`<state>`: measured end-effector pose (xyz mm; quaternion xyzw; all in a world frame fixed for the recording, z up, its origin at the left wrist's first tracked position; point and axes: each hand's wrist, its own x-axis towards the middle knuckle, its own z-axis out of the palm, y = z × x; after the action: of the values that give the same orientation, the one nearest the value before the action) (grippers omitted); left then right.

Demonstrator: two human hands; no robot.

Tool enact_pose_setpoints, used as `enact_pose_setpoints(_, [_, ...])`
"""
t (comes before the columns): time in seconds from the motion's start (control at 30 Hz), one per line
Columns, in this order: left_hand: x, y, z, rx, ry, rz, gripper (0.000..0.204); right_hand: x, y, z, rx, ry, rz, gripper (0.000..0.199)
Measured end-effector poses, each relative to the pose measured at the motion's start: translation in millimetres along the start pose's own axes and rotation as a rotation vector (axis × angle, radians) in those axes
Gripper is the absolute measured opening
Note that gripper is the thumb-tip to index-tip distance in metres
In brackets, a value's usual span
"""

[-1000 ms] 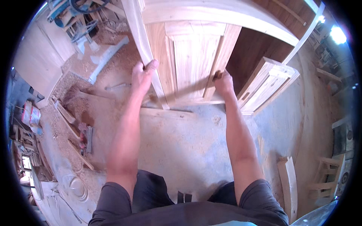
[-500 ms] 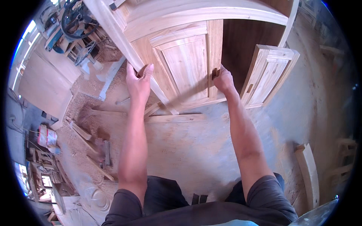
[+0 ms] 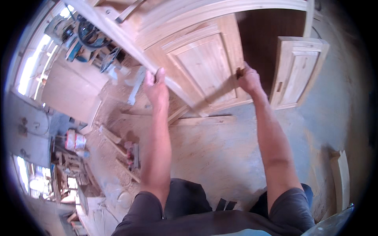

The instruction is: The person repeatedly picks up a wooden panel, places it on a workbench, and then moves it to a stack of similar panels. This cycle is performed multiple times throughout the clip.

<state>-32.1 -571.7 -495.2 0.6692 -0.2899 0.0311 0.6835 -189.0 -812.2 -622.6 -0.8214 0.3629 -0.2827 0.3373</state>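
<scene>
A pale unfinished wooden cabinet (image 3: 220, 12) stands in front of me. My left hand (image 3: 157, 88) grips its left corner post (image 3: 136, 55), with the thumb on one side and the fingers partly hidden behind. My right hand (image 3: 249, 80) is closed on the inner edge of the left cabinet door (image 3: 208, 63), a framed raised panel, right by its dark finger slot. Beside it the right cabinet door (image 3: 301, 74) hangs swung outward, showing a slot in its edge. Between the two doors the dark cabinet interior (image 3: 265, 39) is visible.
A wood strip (image 3: 208, 120) lies on the floor below the cabinet. Offcuts (image 3: 112, 139) and sawdust spread at left, near a plywood sheet (image 3: 73, 84), a white-and-red bucket (image 3: 75, 140) and a machine with a black handwheel (image 3: 88, 31). A curved timber (image 3: 340, 177) is at right.
My view has turned, so the cabinet and both arms appear farther right and more of the left side shows. Both hands keep their holds on the post and the door edge.
</scene>
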Motion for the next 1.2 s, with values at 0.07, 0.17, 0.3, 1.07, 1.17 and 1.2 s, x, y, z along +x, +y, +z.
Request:
enact_pose_setpoints(0.07, [0.9,4.4,7.4,0.077,0.075,0.049,0.027,1.8,5.6,0.2,-0.002,0.039,-0.081,0.043])
enact_pose_setpoints(0.17, [1.8,-8.6,7.8,0.032,0.047,0.079,0.030,7.5,14.8,1.0,0.019,0.015,-0.028,0.049])
enact_pose_setpoints(0.3, [-1.7,-6.1,8.0,-0.033,-0.036,0.130,0.054,6.4,7.9,1.4,0.050,0.018,-0.017,0.049])
enact_pose_setpoints(1.07, [-32.1,-9.5,45.2,0.526,0.153,0.129,0.099,6.5,-1.9,-5.1,0.049,-0.052,0.034,0.058])
enact_pose_setpoints(1.17, [-44.4,3.9,54.8,0.480,0.140,-0.013,0.096,4.6,1.2,-5.9,-0.017,-0.012,0.051,0.061])
enact_pose_setpoints(1.2, [-49.3,10.9,58.6,0.464,0.135,-0.068,0.095,3.9,3.0,-6.5,0.004,-0.026,0.047,0.049])
